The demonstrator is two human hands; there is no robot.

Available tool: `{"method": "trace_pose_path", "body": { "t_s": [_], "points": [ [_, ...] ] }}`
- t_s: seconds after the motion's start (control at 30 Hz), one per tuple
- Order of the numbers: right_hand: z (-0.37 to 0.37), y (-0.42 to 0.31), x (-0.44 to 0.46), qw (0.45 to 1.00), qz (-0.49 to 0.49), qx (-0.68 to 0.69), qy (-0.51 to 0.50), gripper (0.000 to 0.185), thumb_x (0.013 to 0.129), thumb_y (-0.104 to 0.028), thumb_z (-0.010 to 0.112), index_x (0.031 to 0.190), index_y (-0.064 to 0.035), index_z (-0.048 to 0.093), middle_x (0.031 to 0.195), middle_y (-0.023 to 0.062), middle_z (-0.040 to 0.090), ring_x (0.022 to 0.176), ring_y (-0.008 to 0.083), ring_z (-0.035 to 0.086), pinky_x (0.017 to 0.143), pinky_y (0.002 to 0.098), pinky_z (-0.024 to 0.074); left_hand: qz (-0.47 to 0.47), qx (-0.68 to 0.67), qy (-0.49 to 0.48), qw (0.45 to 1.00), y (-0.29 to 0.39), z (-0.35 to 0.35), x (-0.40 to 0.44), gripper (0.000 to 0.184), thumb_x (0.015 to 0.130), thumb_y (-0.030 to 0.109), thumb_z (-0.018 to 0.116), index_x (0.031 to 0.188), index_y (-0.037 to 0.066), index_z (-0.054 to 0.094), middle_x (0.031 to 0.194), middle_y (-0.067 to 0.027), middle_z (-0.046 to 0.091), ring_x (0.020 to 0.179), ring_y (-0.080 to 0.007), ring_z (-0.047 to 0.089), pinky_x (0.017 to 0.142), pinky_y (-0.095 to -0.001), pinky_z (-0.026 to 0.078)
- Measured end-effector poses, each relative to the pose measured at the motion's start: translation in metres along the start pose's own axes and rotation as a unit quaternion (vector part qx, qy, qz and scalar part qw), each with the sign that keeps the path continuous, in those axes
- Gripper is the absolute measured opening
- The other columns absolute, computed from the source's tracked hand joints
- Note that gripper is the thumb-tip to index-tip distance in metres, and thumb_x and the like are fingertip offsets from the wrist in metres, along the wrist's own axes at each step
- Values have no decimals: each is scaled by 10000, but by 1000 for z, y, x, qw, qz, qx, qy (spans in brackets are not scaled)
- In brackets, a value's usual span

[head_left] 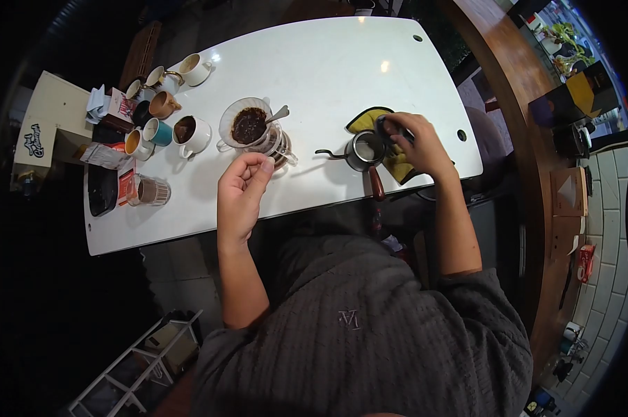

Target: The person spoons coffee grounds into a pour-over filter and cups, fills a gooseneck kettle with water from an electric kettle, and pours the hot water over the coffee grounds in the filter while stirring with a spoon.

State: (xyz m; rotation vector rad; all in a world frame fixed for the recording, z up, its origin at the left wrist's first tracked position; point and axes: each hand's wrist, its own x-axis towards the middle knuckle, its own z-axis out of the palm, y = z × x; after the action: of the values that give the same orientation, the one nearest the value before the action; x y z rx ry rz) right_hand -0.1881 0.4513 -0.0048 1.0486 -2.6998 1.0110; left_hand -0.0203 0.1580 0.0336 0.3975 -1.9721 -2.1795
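My left hand (242,198) is closed, thumb against the fingers, just in front of a glass dripper (230,115) holding dark wet coffee grounds (249,126). Whether anything is in its pinch is too small to tell. A spoon (278,113) leans in the dripper, which sits on a glass server (281,151). My right hand (416,144) grips a dark lid beside a small open kettle (365,151). The kettle has a thin black spout (329,153) pointing left and a wooden handle (376,184) towards me. Under my right hand lies a yellow and black cloth (399,169).
Several cups, including a white mug (192,136) and a teal cup (158,132), crowd the left of the white table (314,62). A ribbed glass (152,190) stands near the front left edge. A wooden counter (516,90) runs along the right.
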Motion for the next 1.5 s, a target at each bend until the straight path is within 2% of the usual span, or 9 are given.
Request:
{"method": "trace_pose_path", "body": {
  "t_s": [0.1,0.43,0.53,0.63,0.7,0.93,1.1,1.23,1.5],
  "points": [
    [4,28,-16,997,35,-33,63,418,737,40,662,1142,-36,593,1050,142,648,1004,343,588,893,393,460,3,1,7,1000,1,3,-2,146,916,159,625,970,25,613,767,48,578,649,-4,434,571,-165,326],
    [20,53,-53,992,108,-58,24,416,730,-32,687,1133,-104,611,1116,92,643,1030,323,582,892,416,449,-20,13,-23,999,-4,24,-5,124,911,135,622,960,22,614,767,49,575,648,-5,436,573,-167,330],
    [11,36,-54,993,49,-44,93,334,757,-57,685,1086,-72,632,1073,120,655,964,310,619,821,390,488,-14,17,-30,999,-4,34,-8,120,910,137,624,955,27,614,759,54,566,641,-4,428,566,-166,325],
    [13,15,-64,981,175,77,41,182,858,-126,647,969,18,663,838,146,675,717,197,644,660,306,501,-30,29,-34,999,-6,40,-10,116,908,140,627,947,32,611,755,60,558,636,-2,419,560,-165,320],
    [20,-3,-73,968,189,163,2,166,841,-146,653,885,14,665,707,160,641,606,252,608,613,324,487,-32,35,-33,998,-8,45,-13,117,908,142,628,944,32,609,746,65,548,628,-2,409,553,-166,312],
    [43,-21,-87,976,86,195,-46,176,837,-131,633,968,-24,683,802,179,654,704,309,631,656,353,498,-49,32,-8,998,-18,54,-30,115,910,144,627,932,33,604,703,78,505,591,2,360,521,-177,268],
    [29,-27,-88,979,108,162,-60,221,830,-125,647,1031,-35,665,808,159,656,700,289,628,655,349,498,-49,28,-2,998,-23,57,-38,123,910,149,629,929,31,601,695,79,496,582,3,354,513,-178,260],
    [3,-10,-100,977,126,169,19,213,824,-96,663,1009,8,657,811,121,661,696,206,610,663,299,491,-37,32,8,999,-27,66,-40,119,916,122,606,963,15,591,663,89,421,527,3,298,467,-185,200],
    [-61,13,-139,969,187,103,124,211,831,-111,671,1002,13,668,784,111,662,687,146,597,647,270,481,-45,35,-8,998,-43,92,-33,145,908,146,622,969,17,604,700,76,456,578,-8,342,510,-179,249]
  ]
}}
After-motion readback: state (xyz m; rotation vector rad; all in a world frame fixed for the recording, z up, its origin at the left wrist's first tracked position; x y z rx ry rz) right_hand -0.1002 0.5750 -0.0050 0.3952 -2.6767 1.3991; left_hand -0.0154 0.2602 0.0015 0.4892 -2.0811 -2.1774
